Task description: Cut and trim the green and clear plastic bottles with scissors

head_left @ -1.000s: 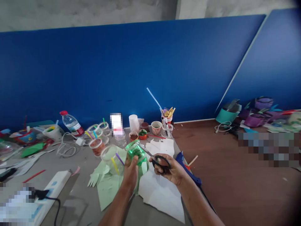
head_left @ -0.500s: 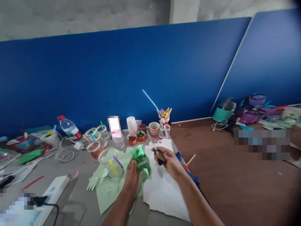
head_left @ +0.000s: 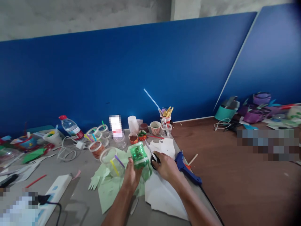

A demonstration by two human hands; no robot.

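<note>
Between the fingers of my left hand is a green, see-through piece of plastic bottle, with a pale band across it. My right hand is closed on the dark handles of a pair of scissors; the blades point up and away, close beside the green plastic. Under my hands lie light green paper and a torn white sheet. A clear plastic cup with a purple and a yellow strip stands left of my left hand.
A blue glue gun lies at the table's right edge, its cord running toward me. Several cups and a water bottle line the back. At left are a power strip and a white cable. A blue partition rises behind.
The green bottle piece has tilted in my left hand, showing more of its face. My right hand and the scissors have shifted slightly left and down, closer to it; the glue gun shows more fully.
</note>
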